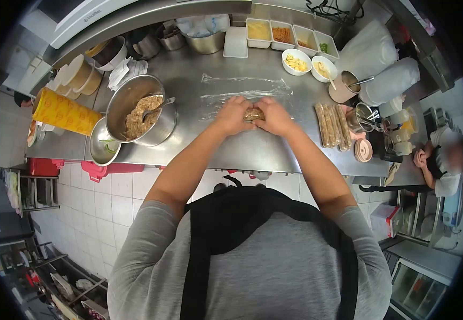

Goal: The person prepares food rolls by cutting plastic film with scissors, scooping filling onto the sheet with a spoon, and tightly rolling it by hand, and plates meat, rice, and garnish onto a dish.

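A short roll of brown, grainy mixture (254, 114) lies on clear plastic wrap (244, 85) at the middle of the steel counter. My left hand (234, 116) curls round its left end, and my right hand (273, 116) is closed round the right end. The fingertips nearly meet at the near side, hiding much of the roll. Left of my hands, a steel pot (159, 125) holds more of the brown mixture (141, 118) with a spoon (159, 106) in it. On the right lie several finished-looking wrapped rolls (333, 126).
White tubs of chopped ingredients (282, 35) and two white bowls (296, 62) line the back. A yellow patterned roll (66, 112) and a steel bowl (104, 143) stand at left. Utensil cups (360, 118) sit at right. Another person's hands (420, 158) are clasped beyond them.
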`<state>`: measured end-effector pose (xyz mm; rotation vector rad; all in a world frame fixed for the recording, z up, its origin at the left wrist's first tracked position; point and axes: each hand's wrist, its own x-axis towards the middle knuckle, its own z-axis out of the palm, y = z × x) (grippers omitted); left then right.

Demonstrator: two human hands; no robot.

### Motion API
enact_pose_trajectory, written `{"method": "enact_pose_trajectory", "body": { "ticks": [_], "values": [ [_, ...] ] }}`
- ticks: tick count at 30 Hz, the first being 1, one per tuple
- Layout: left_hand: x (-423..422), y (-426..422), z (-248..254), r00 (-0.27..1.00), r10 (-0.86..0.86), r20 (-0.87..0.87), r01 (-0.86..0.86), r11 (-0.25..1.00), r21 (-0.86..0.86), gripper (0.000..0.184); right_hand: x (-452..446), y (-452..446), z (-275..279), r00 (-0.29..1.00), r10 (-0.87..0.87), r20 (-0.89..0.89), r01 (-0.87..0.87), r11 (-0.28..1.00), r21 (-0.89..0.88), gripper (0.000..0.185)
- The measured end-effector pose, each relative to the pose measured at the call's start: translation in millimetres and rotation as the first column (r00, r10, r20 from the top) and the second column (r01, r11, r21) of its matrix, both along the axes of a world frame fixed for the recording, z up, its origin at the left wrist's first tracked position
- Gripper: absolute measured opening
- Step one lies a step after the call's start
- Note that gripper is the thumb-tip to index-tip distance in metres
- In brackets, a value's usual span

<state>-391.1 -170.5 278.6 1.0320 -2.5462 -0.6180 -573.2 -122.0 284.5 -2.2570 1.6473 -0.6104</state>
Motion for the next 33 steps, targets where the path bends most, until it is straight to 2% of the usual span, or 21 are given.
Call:
{"method": "enact_pose_trajectory", "body": {
  "ticks": [4,10,13,16,19,22,25,28,31,33],
  "values": [
    [2,9,-9,1.000,-0.019,-0.023,0.018,1.000,-0.014,0.049,-1,13,-13,0.997,0.012,0.082,-0.009,0.999,-0.040,0.035],
    [12,-3,-11,0.991,-0.126,-0.044,0.127,0.992,0.011,0.046,-1,8,-9,0.998,0.010,0.056,-0.010,1.000,-0.005,0.033],
    [17,-2,-17,0.985,-0.138,-0.099,0.135,0.990,-0.035,0.047,6,12,-10,0.997,-0.017,0.080,0.017,1.000,0.003,0.032],
    [26,-7,-19,0.971,-0.167,-0.174,0.169,0.986,0.001,0.046,2,4,-6,0.998,0.002,0.062,-0.008,0.996,0.094,0.032],
    [44,-8,-23,0.971,-0.076,-0.228,0.050,0.992,-0.117,0.045,2,5,-5,0.994,0.035,0.106,-0.035,0.999,-0.006,0.034],
    [47,-4,-24,0.977,-0.071,-0.203,0.052,0.994,-0.095,0.045,5,9,-19,0.988,0.021,0.156,-0.017,0.999,-0.027,0.034],
    [43,-11,-12,0.996,-0.069,-0.054,0.067,0.997,-0.038,0.043,-2,0,-12,0.980,0.105,0.169,-0.116,0.991,0.059,0.035],
    [31,-11,-9,0.985,-0.159,-0.072,0.145,0.975,-0.167,0.041,2,-8,-1,0.974,0.168,0.148,-0.182,0.979,0.086,0.035],
    [26,3,-19,0.976,-0.003,-0.219,-0.008,0.999,-0.051,0.041,6,-8,-27,0.975,0.169,0.144,-0.162,0.985,-0.060,0.035],
    [27,3,-18,0.982,-0.009,-0.186,0.001,0.999,-0.045,0.041,-6,-12,-27,0.946,0.254,0.199,-0.251,0.967,-0.041,0.034]
  ]
}}
